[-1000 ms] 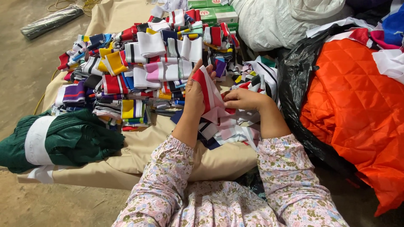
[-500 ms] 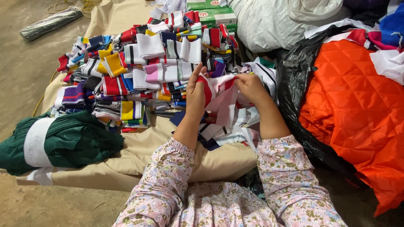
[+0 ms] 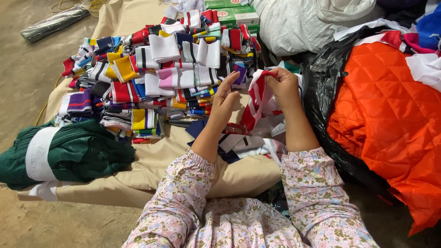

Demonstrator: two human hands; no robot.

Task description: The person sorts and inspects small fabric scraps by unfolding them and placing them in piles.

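Observation:
My right hand (image 3: 283, 88) pinches the top of a red and white striped knit band (image 3: 257, 103) that hangs down from it. My left hand (image 3: 225, 102) is beside the band with fingers spread, holding nothing. Under both hands lie loose navy and white bands (image 3: 239, 142) on a beige cloth (image 3: 183, 160). A big heap of folded striped knit bands (image 3: 151, 78) in many colours covers the cloth beyond my left hand.
A bundle of dark green knit with a white strip (image 3: 59, 154) lies at the left. An orange quilted fabric (image 3: 390, 119) in a black plastic bag (image 3: 326, 92) fills the right. Green boxes (image 3: 234, 14) and a white sack (image 3: 312, 23) stand behind. A wrapped roll (image 3: 55, 23) lies on the floor.
My right hand lifted the red and white band up and to the right. My left hand let go of it and opened.

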